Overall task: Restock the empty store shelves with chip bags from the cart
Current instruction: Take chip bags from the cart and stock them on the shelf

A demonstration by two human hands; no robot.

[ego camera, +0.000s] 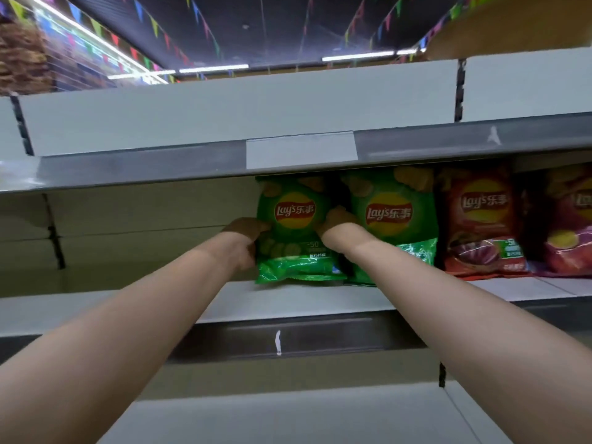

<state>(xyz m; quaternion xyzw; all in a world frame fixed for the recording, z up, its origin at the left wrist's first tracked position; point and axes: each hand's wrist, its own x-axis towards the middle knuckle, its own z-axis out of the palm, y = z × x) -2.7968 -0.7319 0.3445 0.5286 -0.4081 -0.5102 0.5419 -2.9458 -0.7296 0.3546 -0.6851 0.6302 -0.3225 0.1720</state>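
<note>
A green chip bag (293, 229) stands upright on the middle shelf (288, 299). My left hand (245, 240) grips its left edge and my right hand (338, 229) grips its right edge, both arms stretched forward. A second green bag (392, 219) stands just to its right, partly behind my right hand. Further right stand a red bag (480, 219) and a purple-red bag (570, 229). The cart is out of view.
The shelf to the left of the held bag is bare back to the grey wall panel (144, 235). An upper shelf (224, 161) with a blank price tag (301, 150) overhangs the bags. A lower shelf (288, 418) lies below my arms.
</note>
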